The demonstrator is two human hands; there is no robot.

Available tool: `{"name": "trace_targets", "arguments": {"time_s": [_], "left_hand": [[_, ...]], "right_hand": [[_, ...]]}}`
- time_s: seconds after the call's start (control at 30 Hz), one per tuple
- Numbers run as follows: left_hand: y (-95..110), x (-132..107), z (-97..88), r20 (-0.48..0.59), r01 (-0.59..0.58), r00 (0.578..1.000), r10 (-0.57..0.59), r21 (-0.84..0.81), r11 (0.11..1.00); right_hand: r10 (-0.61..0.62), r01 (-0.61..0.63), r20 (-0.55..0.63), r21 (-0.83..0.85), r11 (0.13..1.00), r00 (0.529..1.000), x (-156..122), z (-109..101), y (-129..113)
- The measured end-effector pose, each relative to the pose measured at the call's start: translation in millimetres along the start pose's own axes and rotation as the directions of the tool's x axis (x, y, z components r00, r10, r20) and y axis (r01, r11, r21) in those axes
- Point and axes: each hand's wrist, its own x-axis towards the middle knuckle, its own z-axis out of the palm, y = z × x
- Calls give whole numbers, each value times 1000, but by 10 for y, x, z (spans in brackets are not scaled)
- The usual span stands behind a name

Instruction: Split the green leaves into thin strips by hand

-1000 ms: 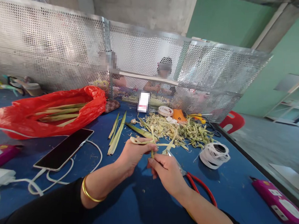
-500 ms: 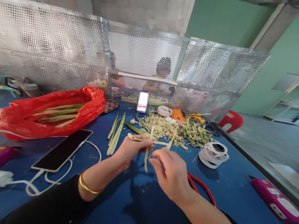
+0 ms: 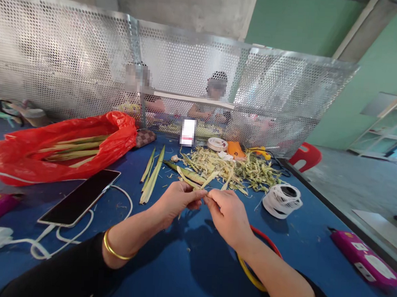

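Pinching pale leaf strips (image 3: 210, 179), left hand (image 3: 177, 203) beside right hand (image 3: 229, 216), the latter's fingertip hold too hidden to tell.

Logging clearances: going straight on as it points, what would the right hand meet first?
Probably the left hand, close ahead of the right hand; whether they touch is unclear.

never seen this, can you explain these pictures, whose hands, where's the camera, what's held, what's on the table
No machine here: these are one person's bare left hand and right hand. Every picture comes from a camera on that person's head, looking forward and down. The left hand pinches pale leaf strips; the right meets it there, though its own grip is hidden. On the blue table lie a red bag of long leaves, a phone, a heap of plant scraps and a white spool.
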Motion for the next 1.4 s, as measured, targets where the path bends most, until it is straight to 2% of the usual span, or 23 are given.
{"name": "trace_targets", "arguments": {"time_s": [0.2,0.43,0.53,0.6,0.67,0.77,0.87,0.97,1.07,1.2,1.27,1.33,1.4], "left_hand": [[88,-4,-57,101,10,995,-11,16,1000],[118,22,-111,105,45,993,-45,3,999],[114,35,-124,114,87,990,-85,-10,996],[115,42,-133,157,129,980,-119,-59,990],[118,45,-137,193,159,971,-139,-94,983],[113,31,-121,187,152,973,-137,-72,986],[89,-9,-77,201,132,972,-126,-17,991],[53,-47,-21,211,67,974,-83,81,994],[21,-59,17,210,4,977,-33,139,990],[15,-54,14,233,36,970,-73,161,986],[23,-56,4,242,46,966,-93,191,980],[30,-64,-1,232,51,967,-102,216,975],[34,-77,6,212,60,971,-111,233,971]], "right_hand": [[25,-29,67,58,998,997,11,-189,-26],[45,-56,86,133,989,995,2,-241,-64],[98,-134,178,199,971,979,19,-228,-19],[154,-234,287,271,934,946,45,-214,36],[219,-353,360,367,861,907,79,-192,93],[331,-474,343,575,667,879,123,-139,140],[402,-469,297,760,450,866,130,-71,122],[433,-456,291,819,348,853,105,-7,81],[482,-437,240,827,353,843,77,49,60],[553,-431,169,815,387,816,52,116,71],[540,-447,180,791,417,823,50,128,108],[493,-452,181,731,511,851,61,104,164],[465,-394,49,613,685,884,82,43,218]]}}
